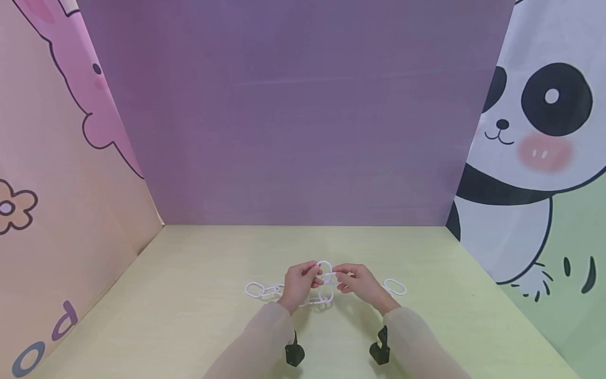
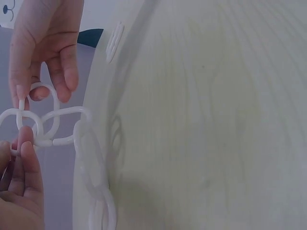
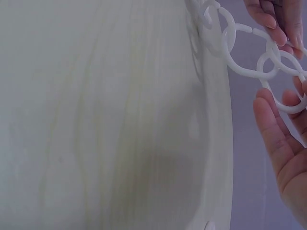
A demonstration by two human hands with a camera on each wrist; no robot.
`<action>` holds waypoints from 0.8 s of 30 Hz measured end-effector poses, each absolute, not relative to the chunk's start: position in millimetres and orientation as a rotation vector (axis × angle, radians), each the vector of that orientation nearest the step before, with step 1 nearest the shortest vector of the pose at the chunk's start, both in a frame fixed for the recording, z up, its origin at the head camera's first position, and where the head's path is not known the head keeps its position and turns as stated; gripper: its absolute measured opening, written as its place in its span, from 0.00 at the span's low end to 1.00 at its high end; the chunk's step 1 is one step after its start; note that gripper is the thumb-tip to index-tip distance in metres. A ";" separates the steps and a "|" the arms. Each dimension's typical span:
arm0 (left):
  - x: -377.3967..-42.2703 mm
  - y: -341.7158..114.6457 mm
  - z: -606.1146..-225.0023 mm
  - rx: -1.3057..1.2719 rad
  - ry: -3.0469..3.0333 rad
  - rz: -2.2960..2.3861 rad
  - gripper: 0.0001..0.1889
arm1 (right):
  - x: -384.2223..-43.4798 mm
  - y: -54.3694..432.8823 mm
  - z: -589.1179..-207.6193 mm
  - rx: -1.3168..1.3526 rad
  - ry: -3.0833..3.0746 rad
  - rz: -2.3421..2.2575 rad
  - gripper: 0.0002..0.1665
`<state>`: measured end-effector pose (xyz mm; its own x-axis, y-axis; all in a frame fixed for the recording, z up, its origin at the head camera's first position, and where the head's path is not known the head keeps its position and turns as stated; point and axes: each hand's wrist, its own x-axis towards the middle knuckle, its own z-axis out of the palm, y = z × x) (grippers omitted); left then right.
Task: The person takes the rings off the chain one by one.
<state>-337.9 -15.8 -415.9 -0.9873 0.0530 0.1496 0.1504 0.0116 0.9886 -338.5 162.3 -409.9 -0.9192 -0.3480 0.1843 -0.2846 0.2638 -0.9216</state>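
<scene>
White chain (image 3: 249, 73): upper rings held up between the two hands' fingers; the rest hangs below them, with its far end lying left of the left fingers.
Left hand (image 1: 299, 284): thumb and fingertips pinching one ring.
Right hand (image 1: 359, 281): thumb and forefinger pinching a ring just beside the left fingers, the others loosely bent.
Loose ring (image 1: 395, 280): to the right of the right fingers, apart from the held rings.
Worktop (image 1: 189, 326): pale, beneath the fingers.
Purple panel (image 1: 303, 105): upright, beyond the fingers.
Panda picture (image 1: 544, 195): well right of the fingers.
</scene>
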 end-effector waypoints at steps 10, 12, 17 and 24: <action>-338.1 -13.8 -416.2 -0.221 -2.181 -2.143 0.12 | -336.8 161.2 -408.2 -0.637 2.470 -1.767 0.12; -337.4 -13.8 -415.7 -0.229 -2.181 -2.138 0.12 | -335.6 160.5 -407.1 -0.634 2.479 -1.760 0.11; -336.6 -14.0 -416.8 -0.240 -2.182 -2.130 0.12 | -335.8 159.9 -409.0 -0.620 2.503 -1.746 0.10; -336.5 -13.9 -419.2 -0.261 -2.205 -2.111 0.11 | -334.5 159.4 -409.7 -0.619 2.493 -1.730 0.10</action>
<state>-336.5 -13.9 -419.2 -0.9824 0.0689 0.1735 0.1763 0.0372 0.9836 -334.5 159.4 -409.7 -0.9191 -0.3464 0.1876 -0.2970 0.2965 -0.9077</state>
